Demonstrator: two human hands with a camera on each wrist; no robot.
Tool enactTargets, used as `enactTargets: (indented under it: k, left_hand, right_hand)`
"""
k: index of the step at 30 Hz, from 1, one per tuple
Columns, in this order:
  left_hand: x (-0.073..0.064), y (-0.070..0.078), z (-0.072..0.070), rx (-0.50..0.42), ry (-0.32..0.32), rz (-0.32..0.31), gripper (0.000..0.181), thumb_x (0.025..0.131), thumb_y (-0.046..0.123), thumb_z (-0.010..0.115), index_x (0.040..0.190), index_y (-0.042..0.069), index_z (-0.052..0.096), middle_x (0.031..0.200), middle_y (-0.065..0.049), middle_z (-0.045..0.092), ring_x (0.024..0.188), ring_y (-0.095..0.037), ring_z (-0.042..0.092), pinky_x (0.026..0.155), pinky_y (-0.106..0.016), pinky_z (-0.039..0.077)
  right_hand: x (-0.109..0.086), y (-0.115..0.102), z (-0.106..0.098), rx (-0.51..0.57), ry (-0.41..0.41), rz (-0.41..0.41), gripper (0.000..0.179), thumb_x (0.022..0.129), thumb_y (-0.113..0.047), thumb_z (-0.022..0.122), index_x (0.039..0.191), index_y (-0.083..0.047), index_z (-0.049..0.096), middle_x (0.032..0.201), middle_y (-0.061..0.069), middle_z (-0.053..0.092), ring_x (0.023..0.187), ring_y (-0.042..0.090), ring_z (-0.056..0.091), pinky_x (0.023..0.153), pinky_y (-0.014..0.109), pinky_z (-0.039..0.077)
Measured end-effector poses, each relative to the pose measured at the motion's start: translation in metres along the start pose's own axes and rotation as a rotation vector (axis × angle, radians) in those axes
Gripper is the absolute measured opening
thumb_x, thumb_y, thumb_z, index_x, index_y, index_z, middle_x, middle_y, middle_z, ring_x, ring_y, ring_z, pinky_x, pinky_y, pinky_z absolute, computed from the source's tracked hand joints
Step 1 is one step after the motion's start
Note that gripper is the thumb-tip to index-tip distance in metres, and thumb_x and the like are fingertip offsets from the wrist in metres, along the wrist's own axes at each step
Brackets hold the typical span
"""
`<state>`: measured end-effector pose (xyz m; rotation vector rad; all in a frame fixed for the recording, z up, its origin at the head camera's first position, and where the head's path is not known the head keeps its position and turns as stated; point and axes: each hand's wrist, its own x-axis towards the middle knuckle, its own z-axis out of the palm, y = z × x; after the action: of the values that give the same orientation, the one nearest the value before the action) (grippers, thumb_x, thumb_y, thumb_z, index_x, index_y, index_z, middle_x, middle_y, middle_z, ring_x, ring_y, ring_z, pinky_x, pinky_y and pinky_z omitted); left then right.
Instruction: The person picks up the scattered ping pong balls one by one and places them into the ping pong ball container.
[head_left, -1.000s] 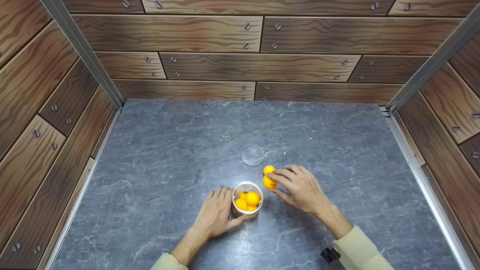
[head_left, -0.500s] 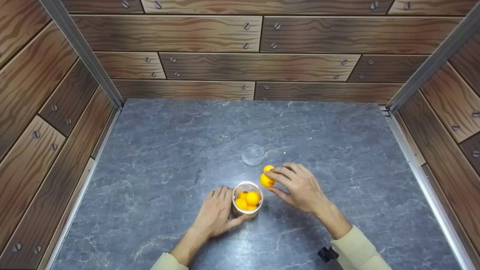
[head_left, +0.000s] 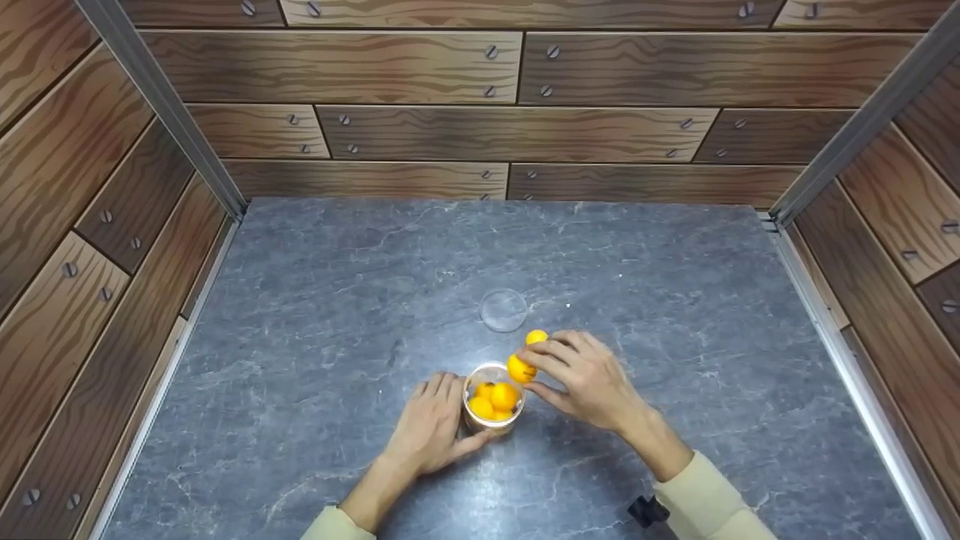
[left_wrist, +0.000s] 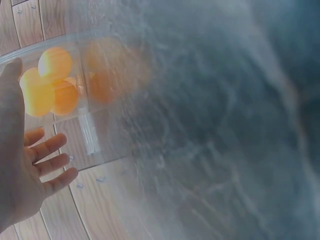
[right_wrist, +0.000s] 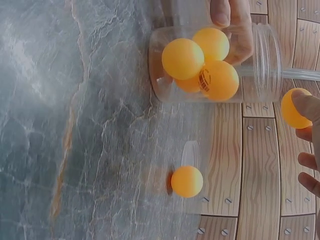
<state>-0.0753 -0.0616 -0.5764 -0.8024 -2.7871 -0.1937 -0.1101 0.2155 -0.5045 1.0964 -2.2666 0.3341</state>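
A clear plastic jar (head_left: 487, 428) stands upright on the table, with several orange table tennis balls (head_left: 504, 397) inside. My left hand (head_left: 431, 425) holds it from the left, the thumb along its near side. Between the thumb and fingers of my right hand (head_left: 589, 381) is another orange ball (head_left: 521, 368), just above the right part of the jar's rim. That pinched ball (right_wrist: 291, 114) appears beyond the open mouth of the jar (right_wrist: 268, 60) in the right wrist view. One loose ball (right_wrist: 187, 181) lies on the table, partly behind my right hand in the head view.
A clear round lid (head_left: 503, 310) lies flat behind the jar. The grey marbled table (head_left: 337, 300) is bounded by wood-patterned walls (head_left: 420, 135) at the back and both sides, with metal posts (head_left: 176, 112) in the corners.
My right hand has carried the pinched ball leftward, from beside the loose ball to over the jar's rim. The left hand and the jar have stayed in place.
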Motion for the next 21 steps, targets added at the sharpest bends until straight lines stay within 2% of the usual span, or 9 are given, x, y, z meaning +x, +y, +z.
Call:
enactTargets:
  k: [7, 21]
  left_hand:
    - [0.0, -0.001, 0.001, -0.004, -0.002, -0.001, 0.087, 0.09, 0.083, 0.05, 0.133, 0.007, 0.056, 0.118, -0.007, 0.065, 0.111, -0.023, 0.062, 0.093, -0.039, 0.056]
    - [0.001, 0.0, 0.0, -0.016, -0.007, -0.006, 0.087, 0.09, 0.082, 0.053, 0.135, 0.007, 0.056, 0.12, -0.007, 0.065, 0.113, -0.023, 0.062, 0.094, -0.041, 0.056]
  right_hand:
    - [0.005, -0.006, 0.004, 0.028, -0.001, -0.016, 0.046, 0.083, -0.036, 0.089, 0.124, -0.019, 0.076, 0.117, -0.003, 0.078, 0.105, 0.021, 0.069, 0.092, 0.037, 0.058]
    - [0.014, -0.016, 0.016, 0.051, -0.012, -0.043, 0.044, 0.086, -0.036, 0.086, 0.126, -0.02, 0.075, 0.118, -0.004, 0.078, 0.104, 0.019, 0.069, 0.092, 0.035, 0.057]
